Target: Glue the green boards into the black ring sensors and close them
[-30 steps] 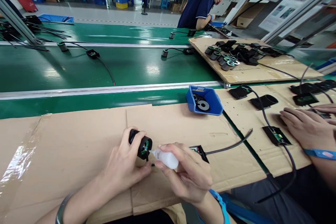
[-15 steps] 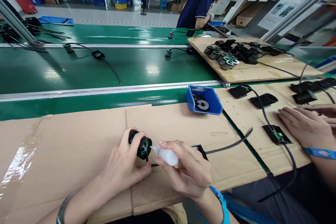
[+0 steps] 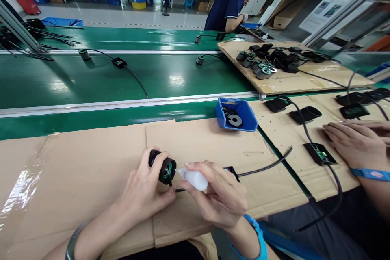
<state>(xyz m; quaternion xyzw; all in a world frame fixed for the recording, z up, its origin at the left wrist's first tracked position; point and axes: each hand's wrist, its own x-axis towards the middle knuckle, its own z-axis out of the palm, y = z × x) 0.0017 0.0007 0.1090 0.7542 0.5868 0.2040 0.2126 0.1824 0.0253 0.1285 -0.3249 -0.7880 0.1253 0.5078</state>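
Observation:
My left hand [image 3: 144,189] grips a black cylindrical motor housing [image 3: 164,166] on its side, its open end turned to the right with green windings and thin wires inside. Between the fingers of my right hand [image 3: 217,195] is a small white squeeze bottle [image 3: 196,178]. Its narrow nozzle points left at the rim of the open end; whether it touches cannot be made out. A black cable runs from the housing under my right hand. Partly hidden behind that hand lies a small black box [image 3: 232,172], from which a grey cable [image 3: 265,168] extends right.
A blue bin [image 3: 237,114] with black and silver discs stands ahead. Beyond it, a green conveyor [image 3: 170,77] carries motors wired to boxes. A board [image 3: 323,77] at right holds several motors. A co-worker's hands [image 3: 359,142] rest beside an open circuit box [image 3: 319,153]. Another person [image 3: 228,0] leans over the far side.
The motors and box on the near conveyor have shifted slightly to the right. My hands, the housing and the bottle stay almost where they were.

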